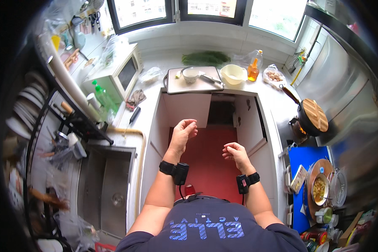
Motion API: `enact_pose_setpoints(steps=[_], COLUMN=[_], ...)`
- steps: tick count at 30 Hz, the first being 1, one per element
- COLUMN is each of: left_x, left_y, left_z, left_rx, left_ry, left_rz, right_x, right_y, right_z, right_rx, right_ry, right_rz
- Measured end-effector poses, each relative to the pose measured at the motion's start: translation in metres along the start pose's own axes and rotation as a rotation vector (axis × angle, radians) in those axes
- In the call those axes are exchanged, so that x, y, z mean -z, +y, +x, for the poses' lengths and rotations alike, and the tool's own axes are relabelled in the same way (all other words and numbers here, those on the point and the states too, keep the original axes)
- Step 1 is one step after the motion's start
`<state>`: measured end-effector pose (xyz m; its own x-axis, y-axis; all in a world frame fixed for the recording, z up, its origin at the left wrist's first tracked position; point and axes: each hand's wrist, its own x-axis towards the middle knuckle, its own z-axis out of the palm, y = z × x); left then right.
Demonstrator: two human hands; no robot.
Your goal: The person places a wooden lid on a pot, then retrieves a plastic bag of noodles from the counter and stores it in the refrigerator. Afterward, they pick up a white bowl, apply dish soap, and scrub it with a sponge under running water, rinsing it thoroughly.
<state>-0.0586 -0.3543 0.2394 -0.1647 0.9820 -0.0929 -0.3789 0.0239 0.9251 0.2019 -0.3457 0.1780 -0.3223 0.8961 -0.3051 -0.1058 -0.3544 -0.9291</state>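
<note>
My left hand is raised over the red floor, fingers loosely curled and holding nothing. Lower and to its right is my right hand, also empty, its fingers half bent. Both wrists carry black strapped devices. Beyond the hands, a cutting board on the counter bears a bowl, a knife and a small pale green piece. A cream plastic bowl stands right of the board, near an oil bottle and a bag of eggs. Green leafy stalks lie behind the board.
At left are a steel sink, a microwave, a green bottle and a black-handled tool. A wooden-lidded pan sits over a lit burner at right. Below it, a blue mat holds a bowl of food.
</note>
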Motion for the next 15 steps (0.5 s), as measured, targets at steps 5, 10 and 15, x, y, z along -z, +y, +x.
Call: enact_pose_setpoints(steps=[5, 10, 15], left_x=[0.010, 0.042, 0.065], left_y=[0.018, 0.017, 0.012], left_z=[0.102, 0.187, 0.283], left_rx=[-0.001, 0.027, -0.001], left_ry=[-0.026, 0.058, 0.184], left_rz=[-0.067, -0.053, -0.045], right_x=[-0.017, -0.003, 0.042], right_y=[-0.042, -0.056, -0.081], right_z=[0.095, 0.199, 0.336], right_rx=[0.063, 0.088, 0.206], right_ry=[-0.039, -0.015, 0.179], right_rz=[-0.059, -0.051, -0.002])
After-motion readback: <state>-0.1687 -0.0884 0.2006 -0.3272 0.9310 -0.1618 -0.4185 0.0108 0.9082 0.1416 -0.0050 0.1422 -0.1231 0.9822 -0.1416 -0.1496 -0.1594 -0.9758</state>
